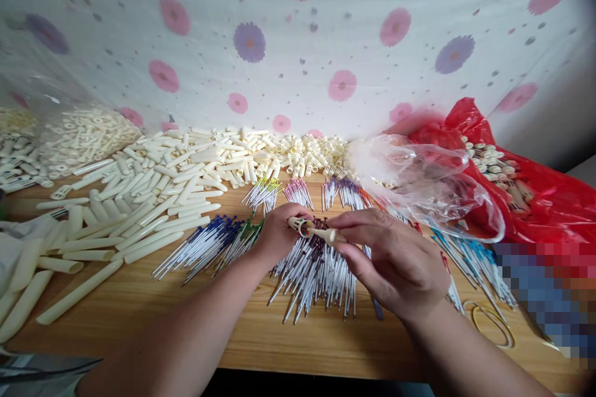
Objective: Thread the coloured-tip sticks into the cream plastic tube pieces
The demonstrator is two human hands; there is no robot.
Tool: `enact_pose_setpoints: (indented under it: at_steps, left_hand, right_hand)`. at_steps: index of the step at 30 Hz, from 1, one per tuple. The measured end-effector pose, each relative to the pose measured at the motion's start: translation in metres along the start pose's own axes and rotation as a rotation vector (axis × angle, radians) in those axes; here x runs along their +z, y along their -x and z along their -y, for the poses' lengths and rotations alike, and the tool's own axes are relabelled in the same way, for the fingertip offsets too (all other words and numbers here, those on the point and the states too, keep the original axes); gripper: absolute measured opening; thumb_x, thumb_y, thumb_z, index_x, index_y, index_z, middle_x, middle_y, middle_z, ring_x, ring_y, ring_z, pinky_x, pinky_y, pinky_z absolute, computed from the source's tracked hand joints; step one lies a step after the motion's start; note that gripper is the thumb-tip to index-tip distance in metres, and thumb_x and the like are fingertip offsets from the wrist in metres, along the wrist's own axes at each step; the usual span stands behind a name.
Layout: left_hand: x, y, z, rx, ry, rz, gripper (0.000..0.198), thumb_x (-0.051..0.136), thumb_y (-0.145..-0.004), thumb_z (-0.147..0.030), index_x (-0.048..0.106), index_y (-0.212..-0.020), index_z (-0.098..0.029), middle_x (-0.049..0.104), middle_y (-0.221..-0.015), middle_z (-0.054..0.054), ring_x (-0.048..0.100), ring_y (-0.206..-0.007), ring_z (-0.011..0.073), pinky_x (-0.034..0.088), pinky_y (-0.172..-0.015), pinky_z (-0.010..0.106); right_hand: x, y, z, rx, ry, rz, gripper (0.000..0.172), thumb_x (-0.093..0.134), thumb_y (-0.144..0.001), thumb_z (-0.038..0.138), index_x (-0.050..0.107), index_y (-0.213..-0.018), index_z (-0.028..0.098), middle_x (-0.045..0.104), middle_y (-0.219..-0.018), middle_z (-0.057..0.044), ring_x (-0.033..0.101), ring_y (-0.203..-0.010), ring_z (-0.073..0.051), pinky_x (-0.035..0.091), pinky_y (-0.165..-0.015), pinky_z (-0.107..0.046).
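My left hand (pixel 278 232) is closed around a small cream slotted plastic cap (pixel 296 223) above the wooden table (pixel 139 304). My right hand (pixel 391 260) pinches a cream pen tip piece (pixel 323 234) that meets the cap between both hands. Under the hands lies a heap of thin white pen refills (pixel 316 276) with dark tips. More refills with blue tips (pixel 200 245) fan out to the left, and pink and purple ones (pixel 326 192) lie behind.
Cream pen barrels (pixel 153 198) cover the table's left and back. A clear plastic bag (pixel 419 183) and a red bag (pixel 535 192) with small parts sit at the right. Rubber bands (pixel 493 322) lie near the front right edge. A flowered cloth (pixel 298 43) hangs behind.
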State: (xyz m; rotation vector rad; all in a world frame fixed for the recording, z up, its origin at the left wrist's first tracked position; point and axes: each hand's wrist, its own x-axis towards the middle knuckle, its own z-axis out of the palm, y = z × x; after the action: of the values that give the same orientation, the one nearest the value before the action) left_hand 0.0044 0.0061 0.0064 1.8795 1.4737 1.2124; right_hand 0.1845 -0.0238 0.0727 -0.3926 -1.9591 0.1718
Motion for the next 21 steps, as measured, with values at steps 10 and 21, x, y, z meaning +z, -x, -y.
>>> enact_pose_setpoints:
  at_steps: [10,21]
  left_hand:
    - [0.005,0.001,0.006,0.003,0.018,0.020,0.011,0.057,-0.069,-0.011,0.063,-0.066,-0.020,0.065,-0.067,-0.002,0.058,-0.067,0.0143,0.041,-0.064,0.025]
    - [0.003,0.003,0.008,-0.023,-0.182,0.056,0.013,0.054,-0.076,-0.020,0.064,-0.069,-0.019,0.062,-0.062,-0.001,0.054,-0.059,0.0144,0.032,-0.056,0.024]
  right_hand:
    - [0.012,0.002,-0.013,-0.082,0.067,0.069,0.020,0.063,-0.080,0.013,0.059,-0.097,0.021,0.070,-0.087,-0.007,0.067,-0.082,-0.017,0.058,-0.070,-0.032]
    - [0.019,0.009,-0.029,0.052,0.055,0.034,0.013,0.059,-0.081,0.011,0.062,-0.090,0.020,0.064,-0.088,-0.007,0.061,-0.083,-0.017,0.052,-0.072,-0.034]
